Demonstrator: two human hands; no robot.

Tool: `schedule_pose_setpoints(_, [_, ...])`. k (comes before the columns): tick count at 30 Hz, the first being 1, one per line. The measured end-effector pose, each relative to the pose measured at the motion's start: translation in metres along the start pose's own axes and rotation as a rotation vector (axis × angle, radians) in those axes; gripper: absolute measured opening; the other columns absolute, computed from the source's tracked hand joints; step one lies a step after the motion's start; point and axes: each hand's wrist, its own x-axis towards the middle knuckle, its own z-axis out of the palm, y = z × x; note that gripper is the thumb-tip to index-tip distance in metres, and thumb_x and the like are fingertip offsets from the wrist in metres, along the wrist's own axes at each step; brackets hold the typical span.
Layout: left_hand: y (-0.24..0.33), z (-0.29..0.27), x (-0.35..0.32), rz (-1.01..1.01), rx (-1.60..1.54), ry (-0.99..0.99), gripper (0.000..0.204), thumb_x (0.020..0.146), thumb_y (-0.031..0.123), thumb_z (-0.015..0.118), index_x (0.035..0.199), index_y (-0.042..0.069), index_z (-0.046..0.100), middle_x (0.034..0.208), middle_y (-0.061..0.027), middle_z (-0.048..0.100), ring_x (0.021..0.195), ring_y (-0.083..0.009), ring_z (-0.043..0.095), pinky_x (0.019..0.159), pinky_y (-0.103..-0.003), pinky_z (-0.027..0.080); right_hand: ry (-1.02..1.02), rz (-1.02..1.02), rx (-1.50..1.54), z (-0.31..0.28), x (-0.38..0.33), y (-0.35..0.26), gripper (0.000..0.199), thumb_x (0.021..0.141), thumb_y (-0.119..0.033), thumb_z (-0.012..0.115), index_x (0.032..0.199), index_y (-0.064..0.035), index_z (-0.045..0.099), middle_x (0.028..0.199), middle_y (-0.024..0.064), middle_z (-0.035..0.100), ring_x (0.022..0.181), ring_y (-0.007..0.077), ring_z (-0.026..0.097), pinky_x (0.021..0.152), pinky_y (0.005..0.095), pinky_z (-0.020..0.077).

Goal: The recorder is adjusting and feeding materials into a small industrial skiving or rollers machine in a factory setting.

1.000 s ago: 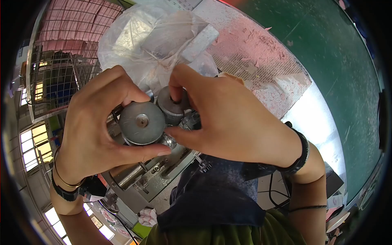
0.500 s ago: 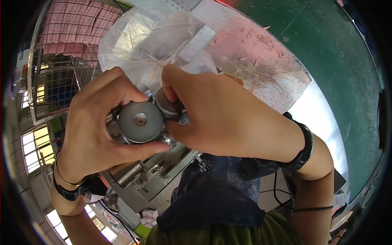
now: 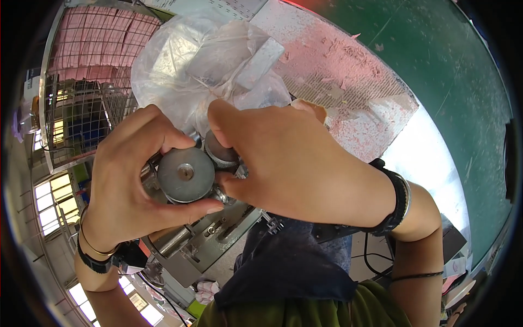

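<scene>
A round grey metal disc (image 3: 188, 188) with a small recessed hole at its centre sits on a small metal machine (image 3: 218, 240). My left hand (image 3: 122, 174) curves around this disc, its fingers at the far rim and its thumb along the near side. Just right of the disc is a second, smaller metal wheel (image 3: 218, 150) with a ridged rim. My right hand (image 3: 305, 163) has its fingers and thumb closed about that wheel, covering its right side. Part of the machine below both wheels is hidden by my hands.
Beyond my hands lies a clear plastic bag (image 3: 185, 65) with a pale block (image 3: 261, 62) at its right. Pink scraps (image 3: 338, 60) cover the pale work surface farther right. A wire cage (image 3: 98, 76) with pink material behind it stands at the left. Green flooring (image 3: 436, 71) runs along the far right.
The scene sits slightly lower in the picture. Both hands keep nearly the same hold on the wheels, with only a small shift of the right hand toward the left.
</scene>
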Motion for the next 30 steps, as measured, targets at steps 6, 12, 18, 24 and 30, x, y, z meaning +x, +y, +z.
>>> schedule_pose_setpoints(6, [0.000,-0.001,0.000,-0.007,-0.017,-0.008,0.064,0.049,0.026,0.099,0.098,0.000,0.068,0.090,-0.0070,0.057,0.080,-0.0194,0.058,0.073,-0.031,0.047,-0.001,-0.085,-0.032,-0.002,0.000,0.000,0.034,0.079,-0.009,0.070,0.102,0.0072,0.050,0.074,0.0221,0.064,0.072,0.0434,0.067,0.062,0.0489,0.0528])
schedule_pose_setpoints(12, [-0.001,-0.002,0.000,0.011,-0.007,-0.018,0.064,0.050,0.026,0.100,0.100,0.001,0.068,0.091,-0.0079,0.059,0.083,-0.0204,0.061,0.074,-0.032,0.049,-0.052,0.019,0.031,-0.003,0.000,0.002,0.033,0.080,-0.012,0.069,0.103,0.0018,0.049,0.076,0.0171,0.064,0.074,0.0416,0.066,0.067,0.0508,0.0467])
schedule_pose_setpoints(18, [-0.003,-0.003,0.001,0.064,0.018,-0.016,0.064,0.050,0.027,0.100,0.100,0.001,0.069,0.092,-0.0089,0.060,0.082,-0.0214,0.061,0.073,-0.032,0.049,-0.121,0.065,0.144,-0.011,-0.005,0.008,0.036,0.080,-0.017,0.074,0.105,-0.0093,0.049,0.081,0.0064,0.065,0.077,0.0334,0.067,0.079,0.0490,0.0376])
schedule_pose_setpoints(24, [-0.002,-0.001,0.001,0.046,0.016,0.000,0.063,0.049,0.028,0.100,0.098,0.001,0.068,0.090,-0.0087,0.060,0.080,-0.0216,0.061,0.071,-0.032,0.049,0.004,-0.007,-0.018,0.002,-0.001,0.004,0.039,0.081,-0.018,0.075,0.107,-0.0059,0.049,0.078,0.0089,0.066,0.075,0.0344,0.068,0.073,0.0486,0.0428])
schedule_pose_setpoints(30, [-0.003,0.000,0.002,0.051,-0.006,0.005,0.064,0.049,0.029,0.099,0.097,0.001,0.068,0.090,-0.0091,0.059,0.082,-0.0223,0.061,0.073,-0.033,0.050,-0.037,-0.090,-0.070,-0.008,0.004,0.002,0.037,0.083,-0.016,0.072,0.107,-0.0004,0.048,0.076,0.0153,0.066,0.077,0.0405,0.068,0.067,0.0526,0.0477])
